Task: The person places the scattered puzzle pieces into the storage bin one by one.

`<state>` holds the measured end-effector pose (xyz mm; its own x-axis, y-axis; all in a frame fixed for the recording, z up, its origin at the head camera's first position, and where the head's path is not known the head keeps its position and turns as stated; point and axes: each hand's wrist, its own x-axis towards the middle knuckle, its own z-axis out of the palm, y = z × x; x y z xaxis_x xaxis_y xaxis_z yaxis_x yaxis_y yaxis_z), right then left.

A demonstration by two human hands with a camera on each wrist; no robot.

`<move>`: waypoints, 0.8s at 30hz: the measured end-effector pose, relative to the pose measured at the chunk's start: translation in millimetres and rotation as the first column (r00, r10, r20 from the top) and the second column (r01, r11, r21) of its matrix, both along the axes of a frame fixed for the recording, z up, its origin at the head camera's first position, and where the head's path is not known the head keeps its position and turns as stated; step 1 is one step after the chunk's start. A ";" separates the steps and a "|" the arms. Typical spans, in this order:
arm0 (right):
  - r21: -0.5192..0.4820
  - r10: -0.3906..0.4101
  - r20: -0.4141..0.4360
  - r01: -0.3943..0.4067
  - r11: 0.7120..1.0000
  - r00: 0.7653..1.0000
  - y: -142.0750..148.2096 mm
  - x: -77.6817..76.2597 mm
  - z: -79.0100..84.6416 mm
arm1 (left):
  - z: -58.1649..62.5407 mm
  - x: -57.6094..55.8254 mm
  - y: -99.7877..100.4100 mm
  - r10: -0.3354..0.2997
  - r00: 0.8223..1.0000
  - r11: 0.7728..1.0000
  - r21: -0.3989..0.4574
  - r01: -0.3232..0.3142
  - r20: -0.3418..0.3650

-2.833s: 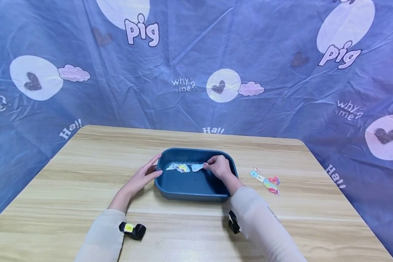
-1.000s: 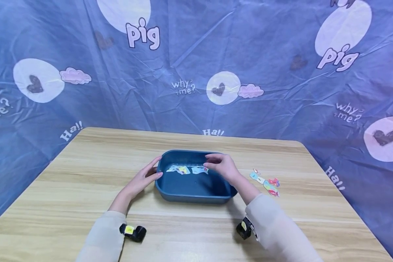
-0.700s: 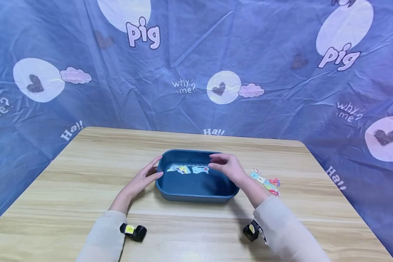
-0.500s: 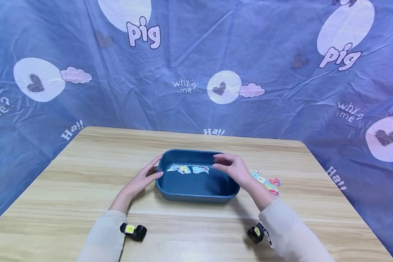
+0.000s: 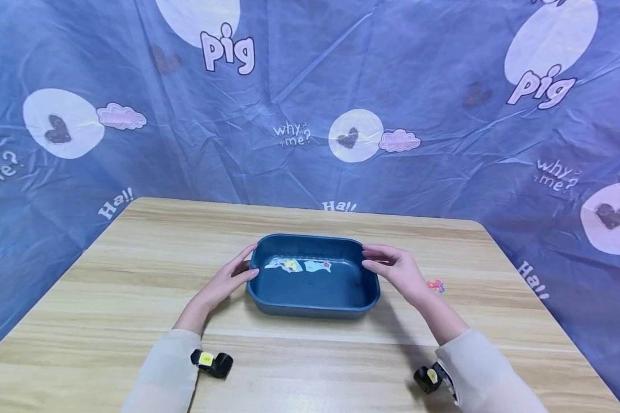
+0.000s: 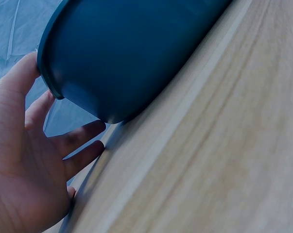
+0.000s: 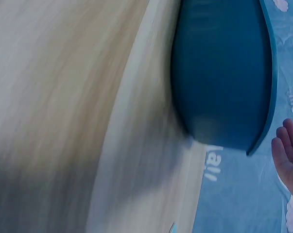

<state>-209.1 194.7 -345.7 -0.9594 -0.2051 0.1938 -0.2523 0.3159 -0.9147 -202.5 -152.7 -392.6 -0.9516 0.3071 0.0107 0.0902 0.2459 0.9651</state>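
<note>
My left hand (image 5: pixel 222 287) rests at the left end of a dark blue rectangular basin (image 5: pixel 310 312). Its thumb and index finger touch the rim, and the other fingers extend loosely outside the wall in the left wrist view. Inside the basin lie two flat cut-out paper pieces: a yellow and pale blue one (image 5: pixel 287 265) and a pale blue one (image 5: pixel 318 266) with a red spot. My right hand (image 5: pixel 400 272) is at the right rim with fingers extended, holding nothing. In the right wrist view, a gap shows between its fingertips and the rim.
A red and purple paper cut-out (image 5: pixel 435 285) lies on the wooden table (image 5: pixel 160 252) behind my right wrist. Other cut-outs there are hidden by the hand and forearm. A blue printed cloth (image 5: pixel 299 86) hangs beyond the table's far edge.
The right hand has let go of the pale blue paper piece inside the basin. It has moved right to the rim, now covering most of the cut-outs on the table. The left hand stays put.
</note>
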 end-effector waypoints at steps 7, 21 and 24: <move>0.019 -0.042 -0.035 0.043 0.999 0.998 21.7 8.0 -4.0 | 1.0 0.8 0.3 0.003 1.000 1.000 -0.002 -0.003 0.001; 0.021 -0.076 -0.088 0.078 0.997 0.993 97.7 -15.4 -59.6 | 1.0 2.2 1.5 0.003 1.000 1.000 -0.003 -0.003 -0.008; 0.062 -0.107 -0.079 0.112 0.992 0.991 96.2 -4.7 -47.1 | 1.0 2.3 1.5 0.003 1.000 1.000 -0.004 -0.003 -0.006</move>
<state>-213.8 290.9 -392.8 -0.9598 -0.1145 0.2561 -0.2805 0.4043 -0.8705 -200.2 -151.2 -391.6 -0.9525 0.3041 0.0152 0.0953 0.2501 0.9635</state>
